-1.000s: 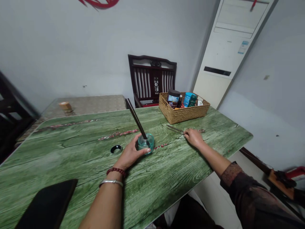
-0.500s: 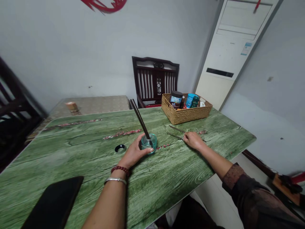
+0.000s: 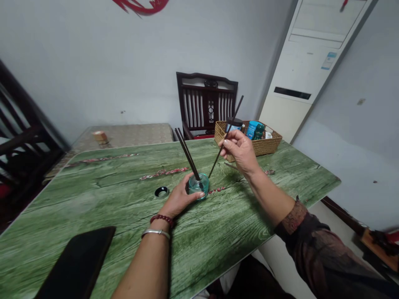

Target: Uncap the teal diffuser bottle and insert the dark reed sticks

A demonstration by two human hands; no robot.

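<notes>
A small round teal glass bottle (image 3: 199,185) stands on the green wood-print table (image 3: 109,195). My left hand (image 3: 179,199) grips the bottle's side. Two dark reed sticks (image 3: 186,153) lean out of its neck toward the upper left. My right hand (image 3: 238,151) is raised above the table and pinches another dark stick (image 3: 227,135). That stick slants down to the left, its lower tip close to the bottle's right side. One more stick (image 3: 230,166) lies on the table behind my right wrist.
A black ring cap (image 3: 161,191) lies left of the bottle. A wicker basket (image 3: 264,144) of jars and bottles stands at the table's far right. A black flat object (image 3: 79,265) lies near left. A dark wooden chair (image 3: 206,104) and a white standing air conditioner (image 3: 305,70) are behind.
My right hand has picked a stick up off the table and lifted it toward the bottle. My left hand has stayed on the bottle.
</notes>
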